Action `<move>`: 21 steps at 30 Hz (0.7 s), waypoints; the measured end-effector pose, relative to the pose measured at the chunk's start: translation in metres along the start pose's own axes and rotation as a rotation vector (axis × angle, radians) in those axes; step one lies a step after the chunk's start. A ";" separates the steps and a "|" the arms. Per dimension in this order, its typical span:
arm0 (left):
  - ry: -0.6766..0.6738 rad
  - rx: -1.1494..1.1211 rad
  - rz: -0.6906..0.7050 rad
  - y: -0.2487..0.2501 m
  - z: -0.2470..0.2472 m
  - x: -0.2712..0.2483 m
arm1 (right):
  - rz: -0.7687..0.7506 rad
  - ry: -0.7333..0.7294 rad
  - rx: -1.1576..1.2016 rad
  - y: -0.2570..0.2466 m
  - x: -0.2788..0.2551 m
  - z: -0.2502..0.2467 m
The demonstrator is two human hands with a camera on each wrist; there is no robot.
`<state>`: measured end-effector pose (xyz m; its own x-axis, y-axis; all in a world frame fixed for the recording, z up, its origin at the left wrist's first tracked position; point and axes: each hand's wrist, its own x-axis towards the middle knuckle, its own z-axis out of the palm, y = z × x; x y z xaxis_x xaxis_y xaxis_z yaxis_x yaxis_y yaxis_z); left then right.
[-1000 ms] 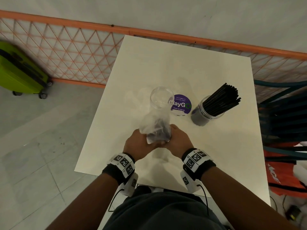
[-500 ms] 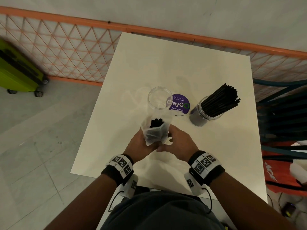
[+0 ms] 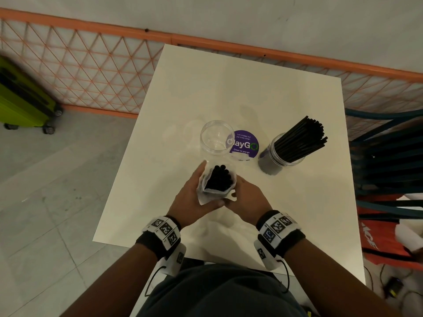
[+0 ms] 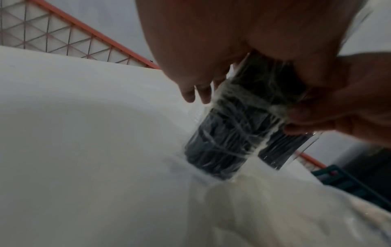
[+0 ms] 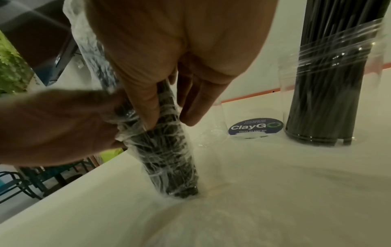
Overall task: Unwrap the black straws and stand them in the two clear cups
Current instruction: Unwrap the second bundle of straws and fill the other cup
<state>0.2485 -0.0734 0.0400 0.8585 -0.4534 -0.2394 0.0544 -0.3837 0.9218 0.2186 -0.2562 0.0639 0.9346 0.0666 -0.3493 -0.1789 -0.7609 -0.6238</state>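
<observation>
A bundle of black straws [image 3: 218, 180] in a crinkled clear wrapper [image 3: 206, 197] stands upright on the white table [image 3: 251, 92]. Its base touches the tabletop, and the straw tips show through the wrapper's open top. My left hand [image 3: 194, 195] grips the wrapped bundle [image 4: 228, 133] from the left. My right hand [image 3: 245, 195] holds the bundle [image 5: 169, 158] from the right, thumb and fingers either side of it. An empty clear cup [image 3: 217, 138] stands just behind the bundle. A second clear cup [image 3: 281, 156], at the right, is full of unwrapped black straws [image 3: 302, 138].
A round purple sticker [image 3: 245, 145] lies on the table between the two cups. An orange mesh fence [image 3: 91, 72] runs behind the table. A green suitcase [image 3: 20, 101] stands at the far left, and dark chairs [image 3: 389, 156] crowd the table's right edge.
The wrapper, bunched shut over the bundle a second ago, now gapes at the top and the straw tips show. Both hands have slid lower on the bundle.
</observation>
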 end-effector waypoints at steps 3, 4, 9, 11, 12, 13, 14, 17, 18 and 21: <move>0.022 -0.054 0.052 -0.002 -0.002 -0.001 | 0.061 -0.017 -0.068 0.001 0.003 0.003; 0.022 -0.022 0.070 0.000 -0.002 0.000 | 0.064 -0.017 -0.081 0.001 0.003 0.003; 0.001 0.113 0.163 -0.004 -0.002 0.002 | 0.019 -0.026 0.013 0.003 0.003 0.003; -0.018 0.114 0.144 -0.012 -0.002 0.005 | 0.020 -0.064 0.061 0.005 0.003 0.003; -0.027 0.119 0.116 -0.016 -0.003 0.006 | 0.025 -0.080 0.084 0.005 0.004 0.003; -0.048 0.123 0.085 -0.019 -0.003 0.005 | 0.032 -0.098 0.104 0.004 0.004 0.004; -0.084 0.132 0.064 -0.020 -0.004 0.005 | 0.039 -0.112 0.121 0.002 0.004 0.003; -0.174 0.264 0.085 -0.027 -0.004 0.006 | 0.050 -0.138 0.201 -0.004 0.008 0.005; -0.167 0.349 0.100 -0.029 -0.004 0.008 | 0.051 -0.132 0.234 -0.006 0.010 0.008; -0.111 0.512 0.089 -0.035 -0.002 0.013 | 0.074 -0.084 0.276 -0.012 0.020 0.011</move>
<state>0.2589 -0.0648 0.0053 0.7881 -0.5735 -0.2236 -0.2956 -0.6713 0.6797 0.2360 -0.2385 0.0564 0.8895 0.0793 -0.4499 -0.3329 -0.5619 -0.7573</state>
